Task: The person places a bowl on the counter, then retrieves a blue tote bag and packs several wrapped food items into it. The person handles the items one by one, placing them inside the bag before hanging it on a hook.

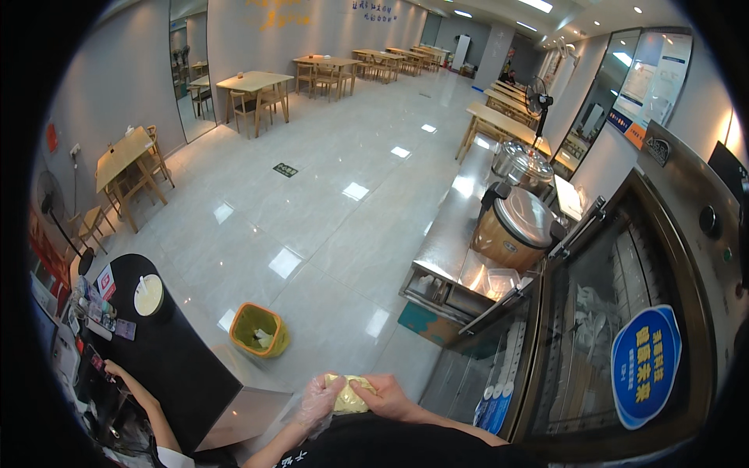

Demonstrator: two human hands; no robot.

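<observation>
Close to my body, both of my hands hold a small pale-yellow crumpled packet or wrapper (351, 398); I cannot tell what it contains. My left hand (316, 401) wears a clear plastic glove and grips the packet's left end. Bare, my right hand (387, 398) pinches the other end with the thumb on top. Beyond my hands, on the floor, stands an orange-rimmed waste bin (257, 330) with a yellow-green liner and some white litter inside.
At left, another person's arm (146, 403) reaches over a black counter (193, 362) bearing a tub (148, 295). To my right is a glass-doored steel cabinet (603, 327). A large rice cooker (518, 225) stands on a steel worktop (450, 234). Wooden tables (254, 81) line the room.
</observation>
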